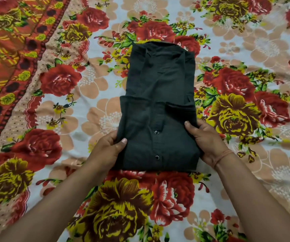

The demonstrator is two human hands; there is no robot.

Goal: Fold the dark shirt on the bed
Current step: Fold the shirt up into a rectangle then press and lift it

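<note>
Item: dark green-black cotton button shirt (160, 105), folded into a narrow stack on the bed with the red-and-yellow floral bedsheet (245, 105). I read its long axis as running away from me, collar (165, 48) at the far end, folded lower half nearest, two metal snap buttons (156, 144) facing up. My left hand (110, 147) clasps the near left edge, thumb on top; the fingers go under the cloth, probably curled, though I cannot see them. My right hand (205, 142) pinches the near right edge likewise, thumb on top. A thin orange thread band (223, 157) circles the right wrist.
</note>
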